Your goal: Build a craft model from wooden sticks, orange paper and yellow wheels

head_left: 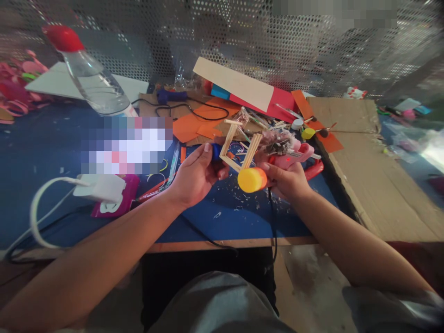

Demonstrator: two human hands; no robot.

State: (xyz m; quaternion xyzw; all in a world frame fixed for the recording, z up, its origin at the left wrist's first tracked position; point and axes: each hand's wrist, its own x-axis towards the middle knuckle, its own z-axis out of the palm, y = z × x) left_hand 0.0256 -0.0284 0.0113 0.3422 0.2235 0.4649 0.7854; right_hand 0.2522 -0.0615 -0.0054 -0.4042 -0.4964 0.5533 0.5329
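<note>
Between my hands is a small square-sided frame of wooden sticks (233,159), held above the table. My left hand (196,173) is closed on a dark blue cap (217,151) at the frame's left side. A yellow and orange cylinder, like stacked bottle caps (252,179), shows at the frame's lower right; my right hand (291,180) pinches it from the right. Just beyond the right hand lies a pink tool (293,156) with a small red light, its kind unclear. A black cord hangs below that hand. Some fingertips of both hands are hidden.
A water bottle with a red cap (63,38) leans at the left, above a white charger (102,187) in a magenta socket block (130,194). Behind are a blue corded tool (170,95), orange paper (194,127) and loose sticks. Cardboard (385,180) covers the right.
</note>
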